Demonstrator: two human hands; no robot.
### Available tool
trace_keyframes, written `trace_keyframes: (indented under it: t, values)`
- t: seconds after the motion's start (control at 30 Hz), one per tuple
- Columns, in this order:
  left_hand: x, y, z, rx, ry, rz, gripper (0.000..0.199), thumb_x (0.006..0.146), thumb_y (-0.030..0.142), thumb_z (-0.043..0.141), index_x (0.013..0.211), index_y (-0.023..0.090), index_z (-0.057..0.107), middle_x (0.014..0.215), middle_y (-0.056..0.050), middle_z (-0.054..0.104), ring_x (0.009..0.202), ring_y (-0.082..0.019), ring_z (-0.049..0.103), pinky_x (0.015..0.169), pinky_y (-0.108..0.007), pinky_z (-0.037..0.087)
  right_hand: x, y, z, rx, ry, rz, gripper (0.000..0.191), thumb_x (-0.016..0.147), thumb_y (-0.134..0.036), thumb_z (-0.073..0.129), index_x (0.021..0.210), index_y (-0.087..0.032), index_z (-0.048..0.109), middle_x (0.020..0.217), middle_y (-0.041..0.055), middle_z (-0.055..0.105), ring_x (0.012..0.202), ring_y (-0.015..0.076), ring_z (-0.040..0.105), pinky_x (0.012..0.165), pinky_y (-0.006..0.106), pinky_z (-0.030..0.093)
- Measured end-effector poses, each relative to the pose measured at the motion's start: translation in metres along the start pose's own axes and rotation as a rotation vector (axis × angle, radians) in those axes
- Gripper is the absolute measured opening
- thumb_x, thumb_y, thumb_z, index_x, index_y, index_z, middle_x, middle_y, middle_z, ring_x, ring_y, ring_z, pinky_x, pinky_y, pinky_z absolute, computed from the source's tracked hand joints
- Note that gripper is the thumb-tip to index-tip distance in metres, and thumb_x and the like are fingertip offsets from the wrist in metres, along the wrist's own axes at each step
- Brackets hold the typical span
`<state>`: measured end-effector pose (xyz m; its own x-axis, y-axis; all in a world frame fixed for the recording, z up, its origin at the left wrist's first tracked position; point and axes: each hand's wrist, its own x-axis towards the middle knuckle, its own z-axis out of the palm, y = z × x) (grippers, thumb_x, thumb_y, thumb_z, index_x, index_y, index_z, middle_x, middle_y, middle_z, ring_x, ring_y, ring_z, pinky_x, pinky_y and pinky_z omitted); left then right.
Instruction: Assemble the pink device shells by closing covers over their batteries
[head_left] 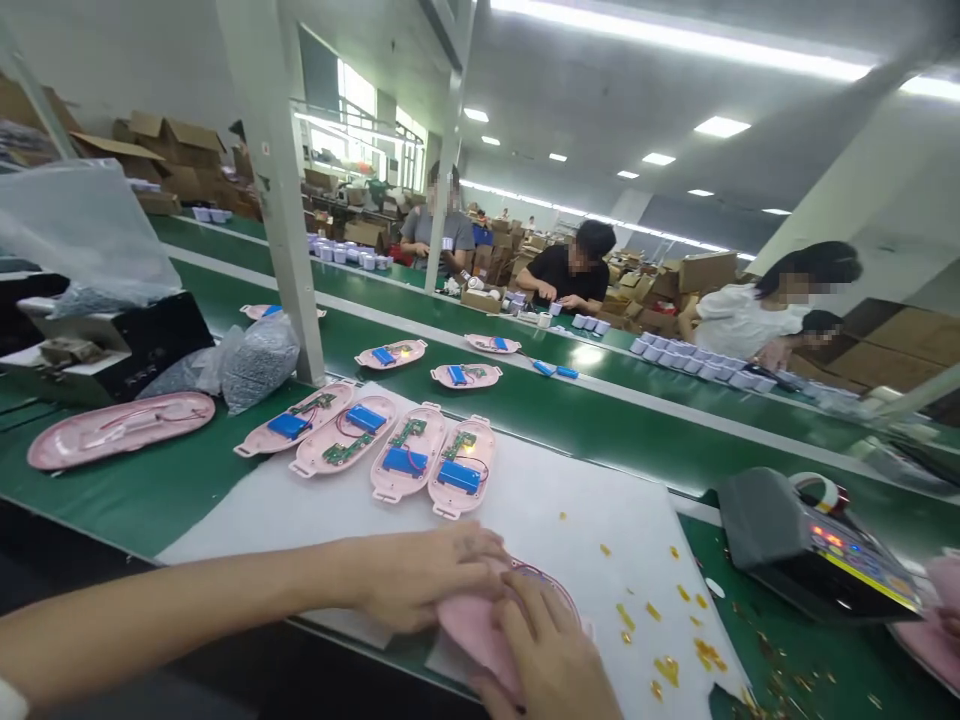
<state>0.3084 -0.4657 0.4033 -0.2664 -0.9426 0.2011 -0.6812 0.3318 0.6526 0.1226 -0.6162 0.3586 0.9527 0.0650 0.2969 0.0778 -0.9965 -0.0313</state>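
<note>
My left hand [431, 575] reaches in from the left, its fingers closed on the upper left part of a pink shell [480, 630]. From below, my right hand [551, 650] grips the same shell, fingers bent over its right side. Both hands hide much of it; a bit of wire shows at its upper edge. Just beyond lie several open pink shells with blue batteries and green circuit boards, among them one pink shell [409, 430] and another beside it [480, 440]. They rest on a white sheet [600, 490].
Yellow tape pieces [667, 670] lie scattered at the right, near a dark tape dispenser [817, 550]. A long pink shell [124, 430] and a clear bag [259, 360] are at the left. More shells sit on the green belt [637, 420]. Several people work beyond.
</note>
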Motion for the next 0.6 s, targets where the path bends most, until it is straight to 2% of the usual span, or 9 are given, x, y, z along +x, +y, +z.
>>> trace_keyframes:
  t: [0.07,0.13,0.17,0.23,0.3,0.37,0.43,0.5,0.6]
  values:
    - [0.003,0.003,-0.02,0.03,-0.055,-0.068,0.087,0.057,0.003,0.063,0.142,0.014,0.046,0.151,-0.021,0.038,0.142,-0.041,0.031,0.119,-0.054,0.022,0.007,0.003,0.01,0.037,-0.214,0.12,0.101,0.052,-0.054,0.086,0.139,-0.015,0.051,0.146,0.0227,0.043,0.127,0.0458,0.047,0.098,0.055,0.047]
    - [0.016,-0.007,-0.051,0.031,-0.001,-0.195,0.091,0.058,0.011,0.067,0.146,0.018,0.042,0.153,-0.015,0.038,0.139,-0.038,0.037,0.117,-0.046,0.031,0.016,0.008,0.016,0.06,-0.367,0.182,0.124,0.043,-0.05,0.091,0.149,-0.016,0.038,0.146,0.0247,0.042,0.13,0.0478,0.043,0.104,0.059,0.042]
    - [0.027,-0.018,-0.07,0.05,0.052,-0.266,0.083,0.064,0.015,0.066,0.144,0.021,0.045,0.15,-0.01,0.044,0.136,-0.033,0.044,0.115,-0.04,0.036,0.018,0.012,0.018,0.068,-0.397,0.183,0.117,0.049,-0.043,0.09,0.151,-0.019,0.036,0.142,0.0227,0.048,0.127,0.0451,0.048,0.103,0.057,0.043]
    - [0.057,-0.051,-0.111,0.137,0.189,-0.432,0.056,0.075,0.02,0.058,0.131,0.025,0.058,0.135,-0.004,0.059,0.125,-0.025,0.055,0.108,-0.031,0.041,0.014,0.024,0.018,0.066,-0.34,0.176,0.09,0.068,-0.025,0.078,0.149,-0.027,0.039,0.129,0.016,0.06,0.114,0.0359,0.06,0.096,0.048,0.05]
    - [0.091,-0.094,-0.151,0.239,0.311,-0.589,0.038,0.081,0.026,0.055,0.117,0.019,0.065,0.127,-0.009,0.064,0.123,-0.026,0.056,0.105,-0.031,0.043,0.007,0.047,0.013,0.064,-0.197,0.213,0.076,0.076,-0.014,0.066,0.146,-0.032,0.042,0.122,0.0114,0.063,0.106,0.0291,0.063,0.09,0.038,0.052]
    - [0.122,-0.138,-0.18,0.298,0.37,-0.704,0.036,0.081,0.035,0.06,0.109,0.013,0.067,0.124,-0.016,0.064,0.124,-0.033,0.053,0.101,-0.037,0.044,0.01,0.086,0.001,0.082,-0.066,0.335,0.073,0.079,-0.021,0.065,0.147,-0.03,0.041,0.128,0.0112,0.06,0.111,0.0284,0.061,0.091,0.035,0.05]
    - [0.144,-0.177,-0.2,0.325,0.382,-0.793,0.037,0.077,0.041,0.068,0.099,0.01,0.069,0.117,-0.019,0.066,0.12,-0.038,0.054,0.098,-0.041,0.045,0.038,0.139,-0.016,0.074,-0.005,0.538,0.075,0.078,-0.036,0.069,0.147,-0.023,0.04,0.128,0.0135,0.058,0.115,0.0298,0.058,0.092,0.036,0.049]
    - [0.155,-0.203,-0.214,0.337,0.362,-0.852,0.034,0.074,0.041,0.075,0.088,0.01,0.069,0.104,-0.016,0.07,0.109,-0.035,0.061,0.094,-0.041,0.048,0.088,0.195,-0.031,-0.03,0.015,0.761,0.072,0.076,-0.041,0.072,0.139,-0.016,0.048,0.116,0.0162,0.062,0.107,0.0315,0.06,0.087,0.039,0.049]
    - [0.164,-0.222,-0.226,0.374,0.333,-0.874,0.029,0.084,0.036,0.071,0.093,0.009,0.067,0.098,-0.01,0.068,0.095,-0.025,0.064,0.089,-0.041,0.052,0.144,0.257,-0.031,-0.084,0.103,0.83,0.058,0.079,-0.041,0.074,0.124,-0.009,0.057,0.107,0.0154,0.063,0.1,0.0279,0.062,0.086,0.042,0.05]
